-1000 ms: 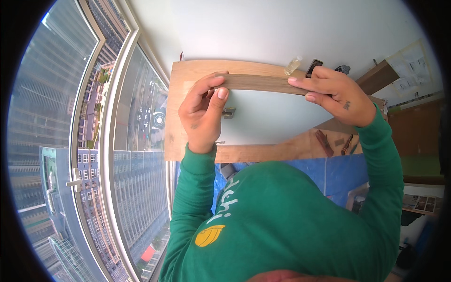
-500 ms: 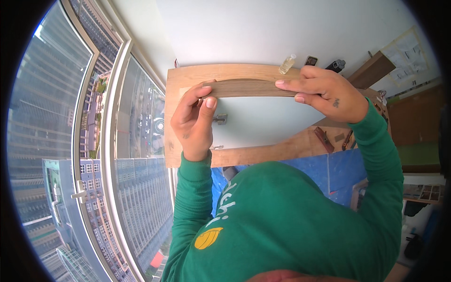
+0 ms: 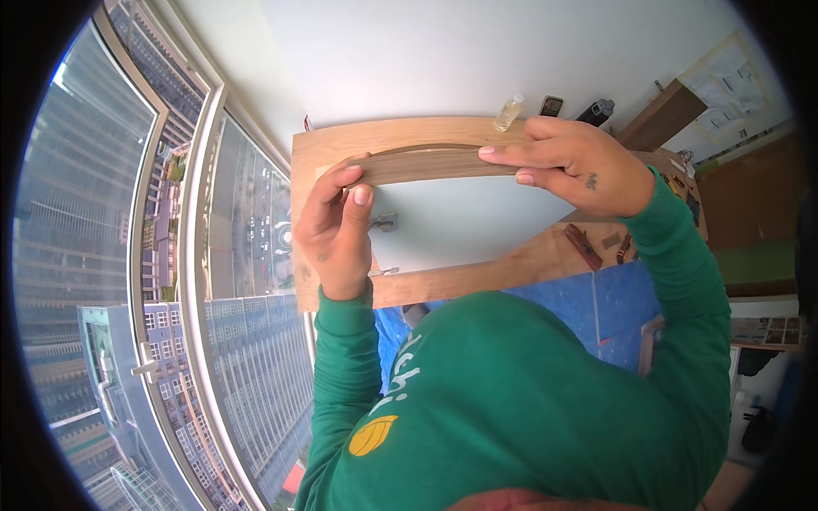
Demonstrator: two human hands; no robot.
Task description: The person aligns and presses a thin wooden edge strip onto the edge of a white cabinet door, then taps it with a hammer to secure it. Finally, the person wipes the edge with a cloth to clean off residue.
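A strip of brown wood [image 3: 430, 163] with a slightly bowed far edge is held up level above the workbench. My left hand [image 3: 335, 226] pinches its left end between thumb and fingers. At the right end, my right hand [image 3: 588, 166] grips it, thumb on the near side and fingers along the top. Below the strip lies a pale blue-white sheet [image 3: 469, 221] on the bench. Beside my left thumb, a small metal tool [image 3: 385, 221] rests on that sheet; its exact kind I cannot make out.
The wooden workbench [image 3: 477, 274] carries a clear bottle [image 3: 509, 112], a phone-like device [image 3: 551, 106] and a black bottle [image 3: 596, 112] along the back. A dark wooden board [image 3: 663, 116] leans at the right, and a reddish wooden tool [image 3: 583, 247] lies nearer. Tall windows [image 3: 213, 255] line the left.
Both hands and the wood strip have shifted slightly left in the picture, and the strip tilts a little, its left end lower. The grip stays the same; the whole view has moved a bit.
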